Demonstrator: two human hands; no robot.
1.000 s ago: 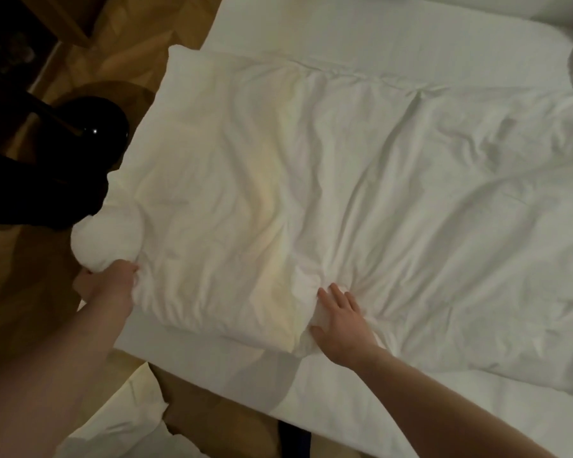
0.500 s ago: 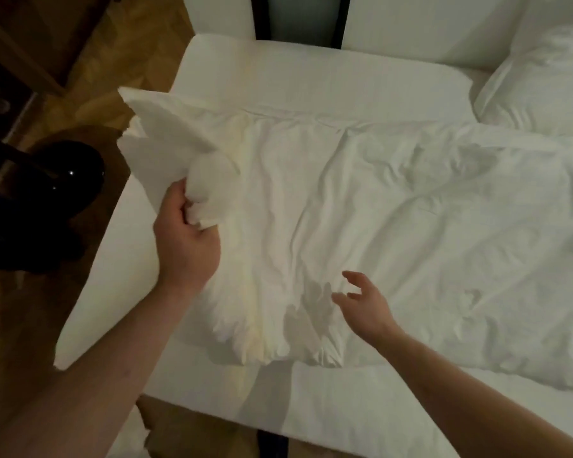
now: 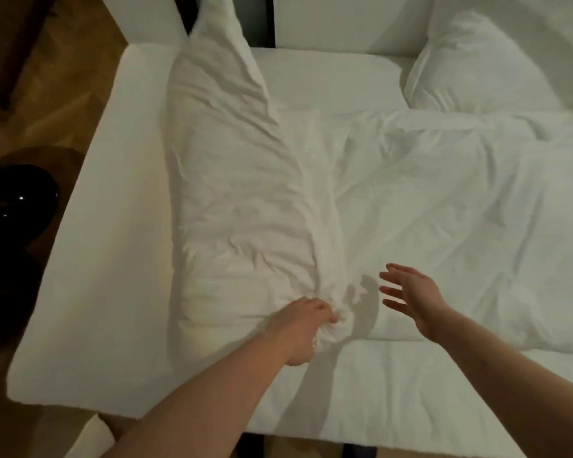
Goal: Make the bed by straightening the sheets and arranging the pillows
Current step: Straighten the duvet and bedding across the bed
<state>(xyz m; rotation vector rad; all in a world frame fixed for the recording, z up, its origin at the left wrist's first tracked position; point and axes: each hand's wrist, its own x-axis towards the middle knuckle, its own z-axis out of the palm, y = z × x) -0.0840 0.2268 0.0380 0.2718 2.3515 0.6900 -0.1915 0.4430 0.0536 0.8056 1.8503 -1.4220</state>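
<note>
A white duvet (image 3: pixel 411 200) lies crumpled across the white mattress (image 3: pixel 113 292). Its left part (image 3: pixel 232 180) is folded over towards the middle, running from the near edge up to the headboard. My left hand (image 3: pixel 303 328) grips a bunched corner of that duvet near the bed's front edge. My right hand (image 3: pixel 411 297) hovers just to the right of it, fingers spread, holding nothing. A white pillow (image 3: pixel 483 71) rests at the back right of the bed.
Bare mattress shows along the left side and the near edge. Wooden floor (image 3: pixel 47 94) lies left of the bed, with a dark rounded object (image 3: pixel 17 206) on it. White cloth (image 3: pixel 90 438) lies on the floor at the bottom left.
My left hand has carried the duvet's left corner from the raised left side down and right to the near middle, folding that part over. My right hand has lifted off the cover and opened.
</note>
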